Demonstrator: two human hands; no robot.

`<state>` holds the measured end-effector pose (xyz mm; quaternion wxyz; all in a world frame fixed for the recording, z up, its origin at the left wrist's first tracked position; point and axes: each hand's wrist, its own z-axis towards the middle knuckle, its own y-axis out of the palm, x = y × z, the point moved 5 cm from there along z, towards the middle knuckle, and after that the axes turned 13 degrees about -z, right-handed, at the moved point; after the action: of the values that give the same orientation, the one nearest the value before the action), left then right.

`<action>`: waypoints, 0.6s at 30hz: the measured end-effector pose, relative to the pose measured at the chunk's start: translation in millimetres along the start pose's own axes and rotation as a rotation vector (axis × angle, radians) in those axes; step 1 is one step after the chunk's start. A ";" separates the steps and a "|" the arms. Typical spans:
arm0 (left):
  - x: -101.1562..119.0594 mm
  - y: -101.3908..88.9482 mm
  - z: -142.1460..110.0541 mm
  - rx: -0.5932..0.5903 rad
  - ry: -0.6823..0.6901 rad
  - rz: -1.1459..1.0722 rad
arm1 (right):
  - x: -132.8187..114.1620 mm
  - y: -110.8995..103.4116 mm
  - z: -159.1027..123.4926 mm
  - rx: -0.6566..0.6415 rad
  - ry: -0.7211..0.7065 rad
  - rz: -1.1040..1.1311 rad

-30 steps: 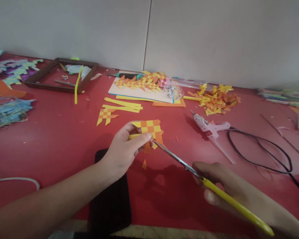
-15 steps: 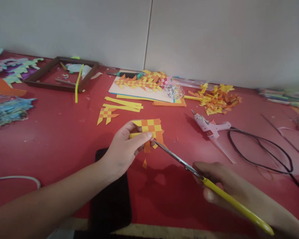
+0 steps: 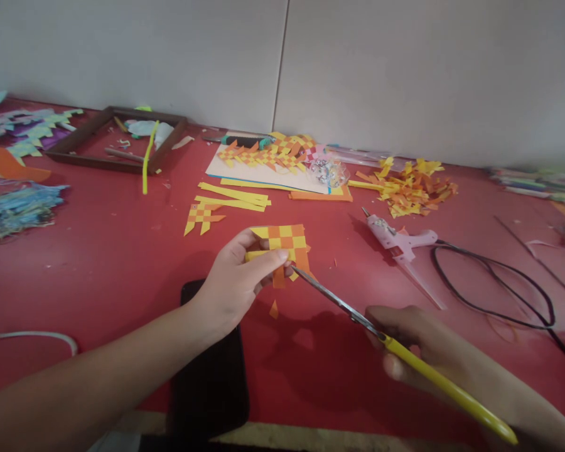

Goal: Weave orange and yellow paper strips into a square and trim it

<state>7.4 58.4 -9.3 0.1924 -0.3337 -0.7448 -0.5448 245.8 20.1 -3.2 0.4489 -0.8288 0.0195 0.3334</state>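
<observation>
Between thumb and fingers, my left hand (image 3: 233,279) pinches a woven paper piece (image 3: 286,240), an orange and yellow checkerboard with strip ends hanging below. My right hand (image 3: 419,342) grips yellow-handled scissors (image 3: 341,303), whose blade tips reach the lower edge of the paper near my left thumb. How far the blades are apart cannot be made out. A small orange paper scrap (image 3: 274,309) shows just below the woven piece. A finished-looking woven paper fish (image 3: 201,215) lies on the red table (image 3: 113,263), with yellow paper strips (image 3: 235,196) beside it.
A black phone (image 3: 211,376) lies under my left forearm. To the right are a pink glue gun (image 3: 398,238), its black cord (image 3: 494,270) and a heap of paper scraps (image 3: 414,188). A brown frame (image 3: 96,164) and a white board (image 3: 263,174) with woven pieces stand further back.
</observation>
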 end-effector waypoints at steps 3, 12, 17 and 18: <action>-0.5 -1.0 0.5 -0.003 -0.003 -0.009 | 4.3 3.7 0.1 -0.055 0.010 -0.003; -0.4 -0.2 -0.7 -0.012 -0.011 -0.004 | 9.9 5.7 1.7 -0.059 0.032 0.039; 2.8 -5.6 2.5 0.040 0.042 0.000 | 14.3 4.3 2.0 -0.050 0.031 0.058; 3.7 -7.7 3.6 0.062 0.053 -0.013 | 15.3 2.8 1.6 -0.034 0.035 0.047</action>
<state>-0.4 61.4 -13.4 0.2185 -0.3082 -0.7581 -0.5315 255.8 23.7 -14.6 0.4266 -0.8413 0.0410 0.3295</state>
